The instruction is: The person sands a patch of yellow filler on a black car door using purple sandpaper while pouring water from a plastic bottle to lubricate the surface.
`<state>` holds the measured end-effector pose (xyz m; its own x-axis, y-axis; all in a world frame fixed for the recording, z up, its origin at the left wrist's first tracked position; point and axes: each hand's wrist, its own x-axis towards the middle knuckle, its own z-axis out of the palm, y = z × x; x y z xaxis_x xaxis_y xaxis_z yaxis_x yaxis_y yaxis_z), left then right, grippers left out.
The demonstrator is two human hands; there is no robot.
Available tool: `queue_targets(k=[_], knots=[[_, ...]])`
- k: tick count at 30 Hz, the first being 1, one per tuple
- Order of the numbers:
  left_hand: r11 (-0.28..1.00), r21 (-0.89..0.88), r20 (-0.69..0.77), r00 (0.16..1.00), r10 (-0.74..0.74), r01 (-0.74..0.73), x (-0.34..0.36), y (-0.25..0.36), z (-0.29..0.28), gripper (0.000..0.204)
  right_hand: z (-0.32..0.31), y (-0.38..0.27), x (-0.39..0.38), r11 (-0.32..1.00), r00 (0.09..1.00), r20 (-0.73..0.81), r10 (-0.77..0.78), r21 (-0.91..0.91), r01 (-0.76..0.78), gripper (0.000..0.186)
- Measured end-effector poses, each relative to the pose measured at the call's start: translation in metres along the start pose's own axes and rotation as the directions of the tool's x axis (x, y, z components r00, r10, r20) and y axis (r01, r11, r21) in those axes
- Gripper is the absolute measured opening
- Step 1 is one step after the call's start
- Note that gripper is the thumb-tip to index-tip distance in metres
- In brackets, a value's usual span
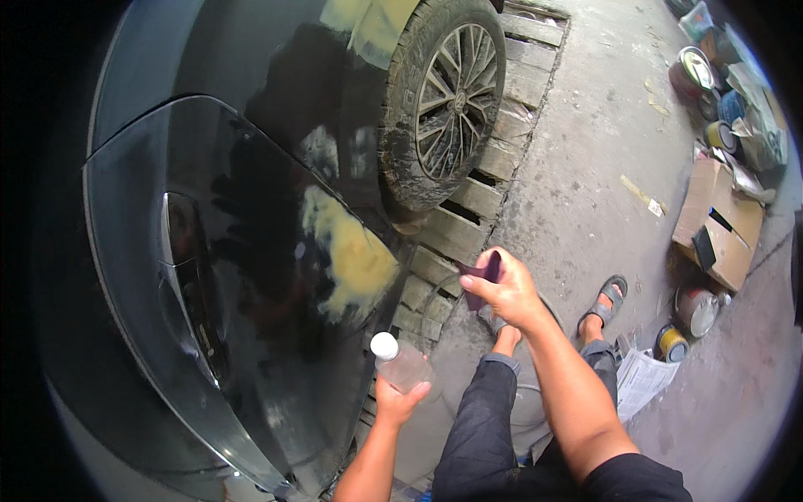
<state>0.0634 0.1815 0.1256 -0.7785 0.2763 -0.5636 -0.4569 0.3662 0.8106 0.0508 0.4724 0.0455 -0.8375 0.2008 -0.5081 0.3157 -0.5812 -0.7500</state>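
Note:
My left hand (398, 403) is wrapped round a clear plastic bottle (403, 370) with a white cap, held tilted near the lower edge of the car door. Higher up and to the right, my right hand (512, 289) pinches a bent, dark purple-brown sheet (483, 284) that looks like sandpaper. Neither hand touches the car. On the black car door (268, 335), a patch of yellowish filler (355, 263) spreads toward the rear edge, with dull scuffed areas round it. More filler (372, 25) shows on the panel above the wheel.
The car wheel (460, 100) stands beside a slatted drain grating (473, 197). My feet in grey sandals (613, 297) are on the concrete floor, with a hose (548, 309) between them. Along the right lie a cardboard box (723, 217), several paint cans (694, 71) and newspaper (644, 381).

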Motion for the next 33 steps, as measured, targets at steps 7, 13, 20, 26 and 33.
queue_targets(k=[7,13,20,26,33], knots=[[0.998,0.053,0.114,0.993,-0.035,0.030,0.011,0.032,-0.056,0.077,0.081,-0.016,0.035,0.938,0.930,-0.130,-0.344,-0.076,0.337,0.020],[0.993,0.022,0.079,0.990,-0.120,0.119,0.027,0.083,-0.046,0.080,0.112,-0.038,0.070,0.736,0.736,-0.137,-0.662,-0.303,0.605,0.035],[0.987,-0.010,0.005,0.987,-0.160,0.161,0.032,0.137,-0.026,0.079,0.147,-0.052,0.080,0.636,0.611,-0.219,-0.761,-0.441,0.634,0.042],[0.960,-0.081,0.004,0.963,-0.269,0.269,0.026,0.171,-0.016,0.073,0.159,-0.083,0.083,0.631,0.589,-0.242,-0.771,-0.423,0.651,0.043],[0.954,-0.057,-0.001,0.956,-0.293,0.293,0.027,0.181,-0.017,0.076,0.152,-0.062,0.076,0.668,0.672,-0.176,-0.720,-0.441,0.600,0.054]])
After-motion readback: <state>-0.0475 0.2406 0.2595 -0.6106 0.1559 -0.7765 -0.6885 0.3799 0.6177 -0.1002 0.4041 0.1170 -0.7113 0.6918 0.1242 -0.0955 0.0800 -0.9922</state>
